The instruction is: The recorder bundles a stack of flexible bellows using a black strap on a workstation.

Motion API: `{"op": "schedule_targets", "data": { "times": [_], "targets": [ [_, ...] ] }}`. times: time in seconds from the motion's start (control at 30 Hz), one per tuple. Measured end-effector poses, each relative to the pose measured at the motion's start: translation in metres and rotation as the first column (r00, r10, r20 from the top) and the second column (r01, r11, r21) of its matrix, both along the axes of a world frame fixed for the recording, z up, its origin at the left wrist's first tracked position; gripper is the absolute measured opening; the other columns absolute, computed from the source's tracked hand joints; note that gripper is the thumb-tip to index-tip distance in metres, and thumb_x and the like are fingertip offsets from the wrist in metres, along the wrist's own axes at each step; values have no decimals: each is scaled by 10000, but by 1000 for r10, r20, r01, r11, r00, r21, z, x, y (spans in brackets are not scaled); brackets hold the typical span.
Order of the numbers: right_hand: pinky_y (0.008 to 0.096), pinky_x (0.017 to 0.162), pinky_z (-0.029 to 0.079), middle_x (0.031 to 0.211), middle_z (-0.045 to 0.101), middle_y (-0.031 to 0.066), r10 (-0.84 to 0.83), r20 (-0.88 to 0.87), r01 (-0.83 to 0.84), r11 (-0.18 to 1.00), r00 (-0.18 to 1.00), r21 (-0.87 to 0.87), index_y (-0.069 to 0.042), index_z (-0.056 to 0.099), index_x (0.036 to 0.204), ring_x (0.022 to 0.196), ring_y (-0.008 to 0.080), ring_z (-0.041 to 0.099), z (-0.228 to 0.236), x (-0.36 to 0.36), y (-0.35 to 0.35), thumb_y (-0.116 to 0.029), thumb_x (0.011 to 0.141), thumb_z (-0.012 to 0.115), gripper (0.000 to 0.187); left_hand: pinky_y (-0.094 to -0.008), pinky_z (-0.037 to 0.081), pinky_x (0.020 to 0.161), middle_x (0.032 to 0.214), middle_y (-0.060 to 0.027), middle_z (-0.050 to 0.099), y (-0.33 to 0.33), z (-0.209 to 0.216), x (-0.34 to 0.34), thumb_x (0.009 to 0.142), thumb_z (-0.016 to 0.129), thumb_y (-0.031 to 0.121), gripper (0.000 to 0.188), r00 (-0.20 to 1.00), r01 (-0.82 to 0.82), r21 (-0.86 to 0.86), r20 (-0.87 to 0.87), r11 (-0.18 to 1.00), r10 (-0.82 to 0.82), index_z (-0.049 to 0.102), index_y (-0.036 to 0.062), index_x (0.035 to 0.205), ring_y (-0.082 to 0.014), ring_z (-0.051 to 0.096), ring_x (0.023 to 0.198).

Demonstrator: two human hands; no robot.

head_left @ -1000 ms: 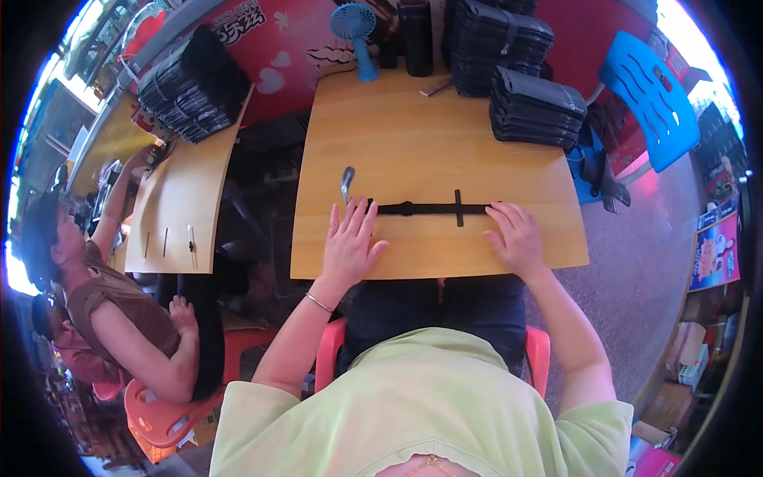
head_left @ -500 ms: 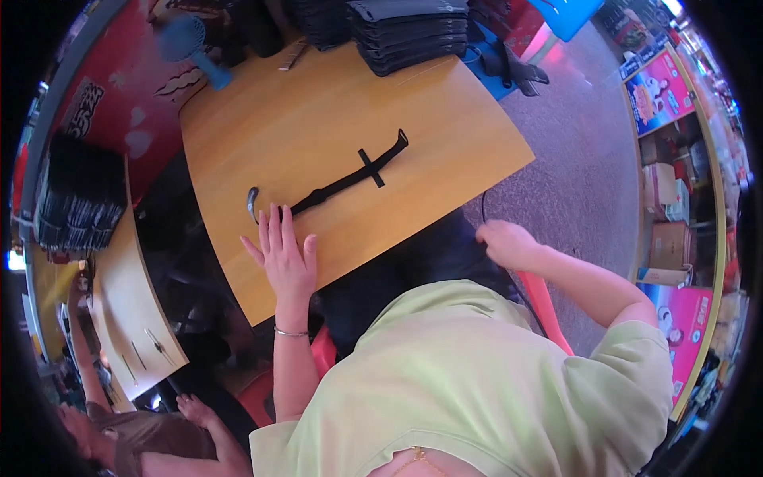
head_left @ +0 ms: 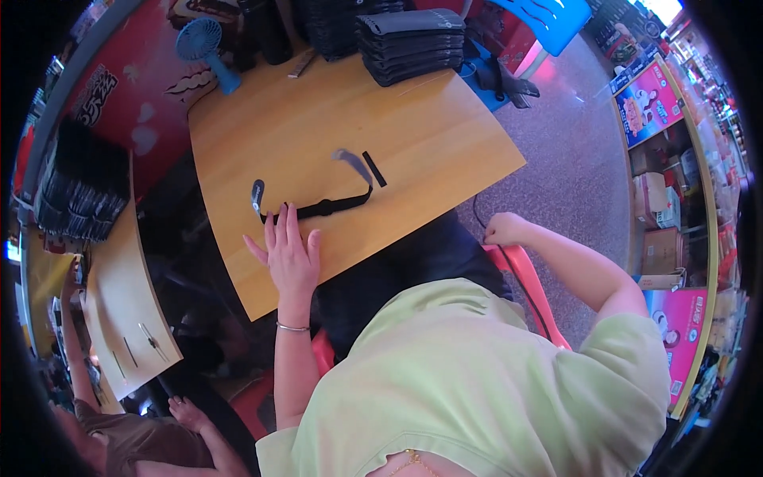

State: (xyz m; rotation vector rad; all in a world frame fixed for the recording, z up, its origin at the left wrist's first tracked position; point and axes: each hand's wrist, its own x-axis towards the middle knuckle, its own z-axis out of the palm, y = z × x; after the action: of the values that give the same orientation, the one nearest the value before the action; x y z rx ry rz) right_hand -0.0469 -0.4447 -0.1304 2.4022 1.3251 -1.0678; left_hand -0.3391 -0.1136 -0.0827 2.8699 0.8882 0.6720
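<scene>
My left hand (head_left: 292,253) lies flat on the table, fingers spread, its fingertips on a black strap (head_left: 338,206). The strap's left end carries a grey, curved tab (head_left: 257,195). Its right end bends up and back into a motion-smeared grey piece (head_left: 354,163). Beside that bend lies a short black strip (head_left: 373,168), apart from my fingers. Off the table's right side, my right hand (head_left: 506,229) is closed round a thin black cord (head_left: 524,282), which shows above and below the fist.
The wooden table (head_left: 278,119) bears a stack of black pouches (head_left: 409,52) and a light blue fan (head_left: 199,44) at the back. A red chair (head_left: 536,294) is beneath me. Shelves (head_left: 664,199) stand right. A person (head_left: 151,437) sits at another table (head_left: 131,318), left.
The strap's far right end has swung back leftward into a bend, blurred. The short strip that crossed it now lies separate. My left hand keeps its place; my right hand has barely moved.
</scene>
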Motion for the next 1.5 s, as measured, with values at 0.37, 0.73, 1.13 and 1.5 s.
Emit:
{"op": "schedule_targets", "data": {
  "times": [0.37,0.73,1.13,1.5],
  "targets": [
    [411,692,507,832,671,145,-289,95,197,824,952,530,-33,689,868,755,311,649,92,9,-29,-177,804,663,160,-639,55,1116,1353,-97,519,-2,8,-5,898,556,389,511,998,-23,-19,-59,1000,21,528,92,1313,-295,440,1287],
    [406,1065,388,1369,488,173,553,298,-501,260,778,826,-8,507,1314,1280,293,471,111,-110,199,-228,890,610,489,-611,90,1125,1352,-97,498,-4,17,1,869,607,388,472,996,-13,-2,-85,1000,13,563,186,1293,-246,458,1257],
    [426,910,425,1219,570,109,283,245,-356,466,927,810,-64,545,1256,1080,288,538,105,-65,240,-178,808,677,480,-538,201,1133,1333,-88,544,11,12,-8,857,627,289,502,1000,11,-170,17,985,-8,536,78,1304,-256,491,1236],
    [389,701,516,837,679,121,-70,-80,101,376,994,921,-108,542,1260,768,295,660,65,-37,276,-77,890,585,374,-579,128,1138,1361,-51,544,8,19,-9,868,627,268,428,999,-16,-119,-37,993,11,588,121,1268,-278,456,1309]
  ]
}}
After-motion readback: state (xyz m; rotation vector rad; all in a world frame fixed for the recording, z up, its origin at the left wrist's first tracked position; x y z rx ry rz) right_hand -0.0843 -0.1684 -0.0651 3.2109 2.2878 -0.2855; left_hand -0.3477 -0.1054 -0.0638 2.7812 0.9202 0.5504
